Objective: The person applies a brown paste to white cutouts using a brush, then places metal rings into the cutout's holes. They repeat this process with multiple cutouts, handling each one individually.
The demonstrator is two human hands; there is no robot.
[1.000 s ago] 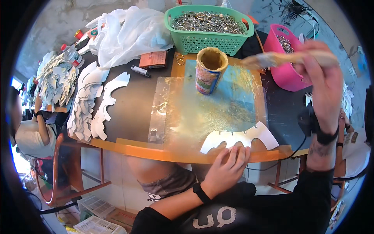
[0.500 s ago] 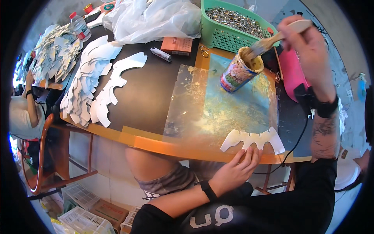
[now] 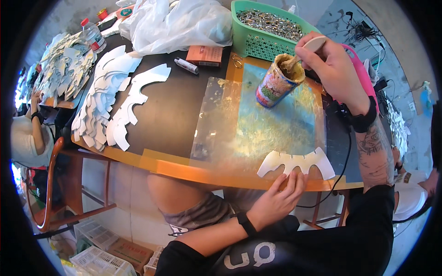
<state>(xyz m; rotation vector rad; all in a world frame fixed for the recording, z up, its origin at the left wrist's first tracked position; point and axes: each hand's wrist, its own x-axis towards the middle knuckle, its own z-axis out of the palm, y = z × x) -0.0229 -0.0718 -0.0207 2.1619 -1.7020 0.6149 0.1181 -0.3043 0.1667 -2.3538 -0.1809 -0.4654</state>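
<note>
A flat brush with a pale wooden handle is pinched in my right hand. Its bristle end is down inside an upright printed can, whose rim is caked with yellowish paste. On the table's near edge lies a white cut-out piece with a scalloped lower side and small slits along the top. The fingertips of my left hand press on its lower edge, close together; whether the thumb is under it is hidden. Yellowish smears cover the clear sheet beneath the can.
To the left lie overlapping white cut-outs and a separate one. At the back are a plastic bag, an orange box, a marker and a green basket of metal clips. A black cable hangs by my right arm. Another person sits far left.
My right hand has come down and left, lowering the brush deeper into the can. The brush handle now stands more steeply. My left hand and the white piece have stayed put.
</note>
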